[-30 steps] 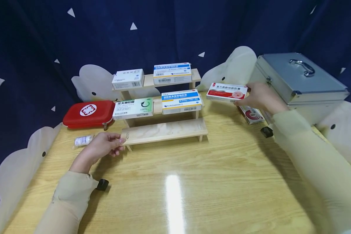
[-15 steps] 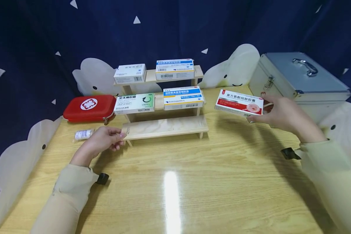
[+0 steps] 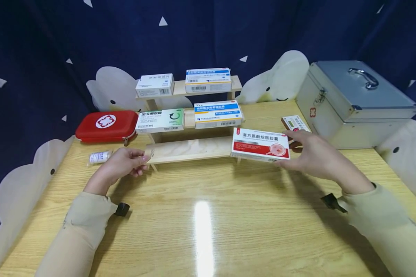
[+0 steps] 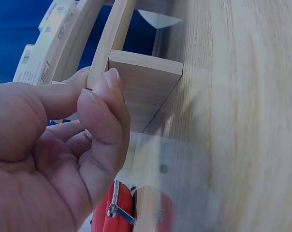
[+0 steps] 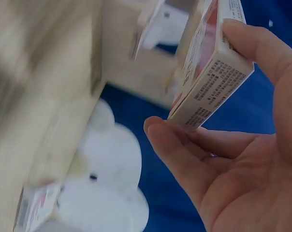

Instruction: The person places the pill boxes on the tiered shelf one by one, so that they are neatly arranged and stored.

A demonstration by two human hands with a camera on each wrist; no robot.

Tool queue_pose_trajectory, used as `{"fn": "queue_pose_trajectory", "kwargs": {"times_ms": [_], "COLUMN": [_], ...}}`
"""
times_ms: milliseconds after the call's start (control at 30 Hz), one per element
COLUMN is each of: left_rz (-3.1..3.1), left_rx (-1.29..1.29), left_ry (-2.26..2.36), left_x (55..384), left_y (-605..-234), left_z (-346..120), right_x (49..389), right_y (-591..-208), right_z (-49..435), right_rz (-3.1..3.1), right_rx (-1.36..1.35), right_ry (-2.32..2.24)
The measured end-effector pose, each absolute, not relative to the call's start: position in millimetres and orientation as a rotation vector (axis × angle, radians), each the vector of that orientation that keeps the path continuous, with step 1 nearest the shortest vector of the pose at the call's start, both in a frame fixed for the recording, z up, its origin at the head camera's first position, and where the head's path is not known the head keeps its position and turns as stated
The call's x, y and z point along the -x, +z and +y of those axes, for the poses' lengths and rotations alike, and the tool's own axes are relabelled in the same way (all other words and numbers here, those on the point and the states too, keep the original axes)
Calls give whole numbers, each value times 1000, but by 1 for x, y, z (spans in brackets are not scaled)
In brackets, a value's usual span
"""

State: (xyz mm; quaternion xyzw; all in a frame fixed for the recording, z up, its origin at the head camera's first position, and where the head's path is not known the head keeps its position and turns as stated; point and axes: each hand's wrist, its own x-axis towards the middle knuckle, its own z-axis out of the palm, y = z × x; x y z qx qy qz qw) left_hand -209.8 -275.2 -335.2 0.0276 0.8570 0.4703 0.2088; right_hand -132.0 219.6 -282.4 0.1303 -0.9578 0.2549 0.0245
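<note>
My right hand pinches a red and white medicine box by its right end, in the air just in front of the right end of the wooden stepped rack. In the right wrist view, thumb and fingers grip the printed end of that medicine box. My left hand holds the left end of the rack's lowest shelf; the left wrist view shows thumb and fingers pinching the shelf board. A green and white box and a blue and white box lie on the middle shelf.
On the top shelf lie a small white box and another blue and white box. A red zip case and a small bottle are at left. Another medicine box lies beside the silver metal case at right.
My right hand has carried the red and white box from beside the metal case, first toward me, then left to the rack. The left hand keeps its hold on the shelf.
</note>
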Motion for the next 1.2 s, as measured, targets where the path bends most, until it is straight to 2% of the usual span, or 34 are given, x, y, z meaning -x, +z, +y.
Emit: {"fn": "queue_pose_trajectory", "kwargs": {"times_ms": [567,1200], "left_rz": [2377,2371], "left_rx": [-70,-71], "left_ry": [1309,1313], "left_x": [212,214], "left_y": [-336,-338], "left_z": [-279,-277], "right_x": [149,191], "right_y": [-309,-315], "right_z": [103,32], "right_rz": [-2867,-3035], "right_rx": [-763,-706], "right_ry": [885,685]}}
